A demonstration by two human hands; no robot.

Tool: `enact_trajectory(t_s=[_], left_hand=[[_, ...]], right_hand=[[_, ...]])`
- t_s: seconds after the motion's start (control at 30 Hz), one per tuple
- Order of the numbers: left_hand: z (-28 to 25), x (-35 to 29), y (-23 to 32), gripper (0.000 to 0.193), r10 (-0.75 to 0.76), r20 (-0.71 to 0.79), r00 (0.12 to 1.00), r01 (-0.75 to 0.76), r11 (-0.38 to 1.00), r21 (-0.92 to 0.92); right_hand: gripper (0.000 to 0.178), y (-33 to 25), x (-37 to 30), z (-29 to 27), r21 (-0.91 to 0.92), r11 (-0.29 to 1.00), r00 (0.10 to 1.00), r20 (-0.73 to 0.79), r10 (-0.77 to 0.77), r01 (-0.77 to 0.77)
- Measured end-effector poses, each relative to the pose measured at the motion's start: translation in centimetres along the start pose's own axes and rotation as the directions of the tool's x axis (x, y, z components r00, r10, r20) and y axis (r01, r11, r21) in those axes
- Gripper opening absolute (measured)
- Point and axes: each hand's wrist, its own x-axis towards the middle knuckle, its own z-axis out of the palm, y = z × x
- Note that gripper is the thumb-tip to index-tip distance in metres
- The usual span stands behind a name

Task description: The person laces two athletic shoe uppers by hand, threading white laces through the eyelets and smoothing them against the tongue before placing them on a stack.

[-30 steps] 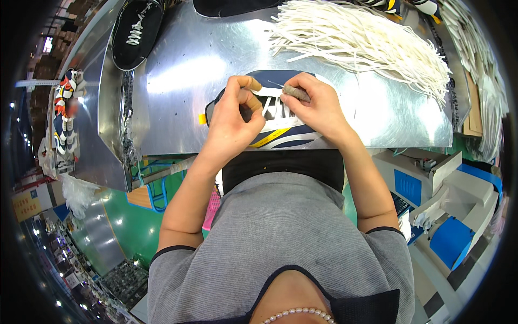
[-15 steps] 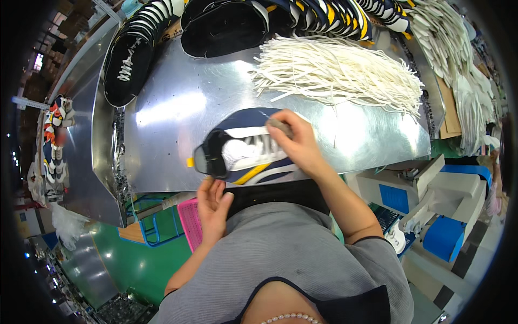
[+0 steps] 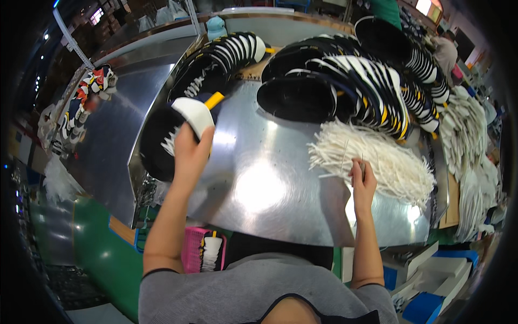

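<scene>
My left hand (image 3: 190, 151) is closed on a shoe upper (image 3: 195, 114) at the left of the metal bench, lifted in front of the row of nested uppers. The upper has a white panel, a yellow tab and dark lining with white zigzag lacing. Farther right, my right hand (image 3: 363, 181) is closed round a small, thin-tipped hand tool (image 3: 362, 170), its handle partly hidden by the fingers. That hand is at the near edge of a bundle of white laces (image 3: 377, 162); whether it also pinches a lace is too small to tell.
Nested laced uppers (image 3: 232, 51) stand at the back left, with more rows of uppers (image 3: 361, 81) behind the laces. White laces (image 3: 467, 124) hang at the right. A pink basket (image 3: 191, 248) with an upper in it stands below the front edge of the metal bench (image 3: 243, 210).
The view has tilted up. The upper in front of me is gone from there. My left hand has reached out left and grips an upper; my right hand has moved to the laces with the tool.
</scene>
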Motion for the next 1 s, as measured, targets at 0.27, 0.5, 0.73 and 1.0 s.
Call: enact_trajectory(t_s=[0.27,0.5,0.73,1.0], left_hand=[[8.8,20.9,-21.6,0.04,0.274,-0.255,0.927,-0.162,0.908,0.386],[13.2,9.6,-13.0,0.062,0.257,-0.125,0.958,-0.237,0.959,0.152],[25.3,10.7,0.3,0.061,-0.169,0.684,0.71,0.593,0.666,-0.452],[33.3,9.9,11.8,0.046,0.075,0.611,0.788,0.526,0.435,-0.731]], right_hand=[[0.019,-3.1,1.8,0.2,-0.159,0.984,0.986,0.159,-0.057,0.082],[0.021,-1.9,11.4,-8.6,-0.285,0.944,0.945,-0.227,-0.236,0.167],[0.062,-0.2,25.7,-12.2,-0.521,0.848,0.954,-0.198,-0.224,0.092],[0.054,-6.7,26.5,-11.1,-0.6,0.791,0.983,0.183,-0.007,0.117]])
